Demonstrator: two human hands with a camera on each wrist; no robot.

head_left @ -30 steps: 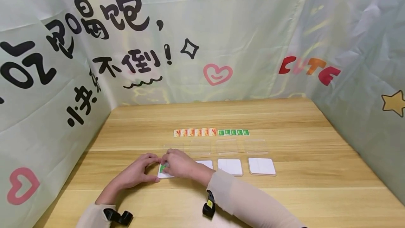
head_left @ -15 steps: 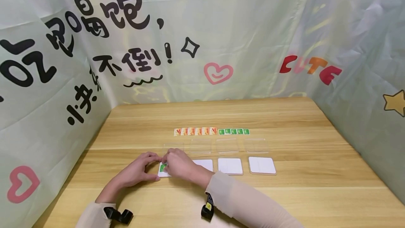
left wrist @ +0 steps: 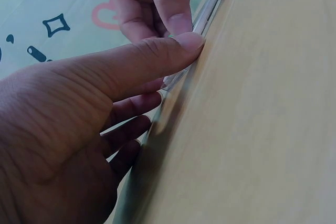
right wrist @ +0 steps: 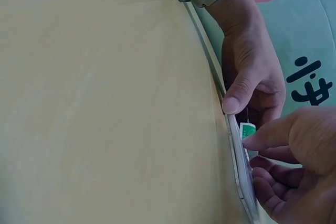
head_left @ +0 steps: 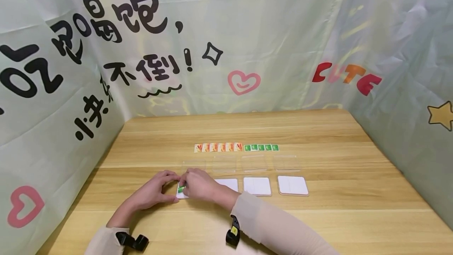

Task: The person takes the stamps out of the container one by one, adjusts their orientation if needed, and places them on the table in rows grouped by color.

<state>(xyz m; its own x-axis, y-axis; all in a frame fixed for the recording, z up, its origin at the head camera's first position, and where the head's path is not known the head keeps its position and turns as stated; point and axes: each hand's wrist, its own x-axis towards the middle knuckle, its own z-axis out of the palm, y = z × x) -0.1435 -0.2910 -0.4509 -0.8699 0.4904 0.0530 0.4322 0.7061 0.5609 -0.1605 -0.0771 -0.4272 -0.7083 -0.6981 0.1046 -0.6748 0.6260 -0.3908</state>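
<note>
On the table, a flat white rounded case [head_left: 182,196] lies at the left end of a row, mostly covered by both hands. My left hand [head_left: 153,192] grips it from the left, thumb at the near corner and fingers at the far one; in the left wrist view the thumb [left wrist: 157,56] presses its clear edge. From the right, my right hand [head_left: 201,185] reaches over the same case. Its thumb and finger pinch a small green card [right wrist: 248,131] with a white border, which stands raised above the case in the right wrist view.
More white cases lie to the right: one partly behind my right hand [head_left: 229,184], then a middle one [head_left: 257,186] and the end one [head_left: 293,185]. Clear plastic covers [head_left: 254,163] line up behind. Farther back sit rows of orange-red cards [head_left: 218,147] and green cards [head_left: 261,148]. Printed cloth walls surround the table.
My right fingers have shifted slightly at the case, and the visible part of the green card has changed shape. My left hand has kept its place.
</note>
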